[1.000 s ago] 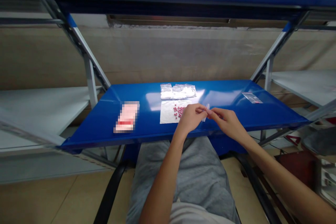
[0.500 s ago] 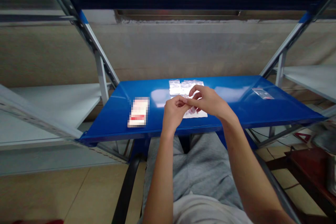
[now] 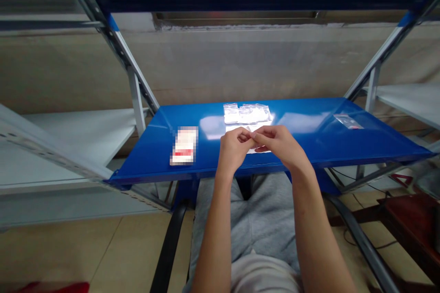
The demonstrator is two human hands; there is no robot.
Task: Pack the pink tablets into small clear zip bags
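The person sits at a blue shelf (image 3: pixel 309 146) with both arms stretched out and the two hands brought together just above its front half. The left hand (image 3: pixel 233 146) and the right hand (image 3: pixel 280 144) meet fingertip to fingertip. Each is closed in a pinch, thumb against forefinger, on the same small clear item (image 3: pixel 250 136), which they hold up off the shelf. It is too small and too hidden by the fingers to say more about it.

A white sheet (image 3: pixel 258 150) lies flat on the shelf right under the hands, mostly covered by them, with a strip of it showing below the right thumb. Just beyond the fingertips, toward the wall, is a loose heap of clear plastic bags (image 3: pixel 245 113). A flat pink-and-white card (image 3: pixel 184 145) lies on the shelf near the left hand, on its outer side, with its face blurred out. Well away from the right hand, on its outer side near the far corner of the shelf, lies a single small clear bag (image 3: pixel 348 121).
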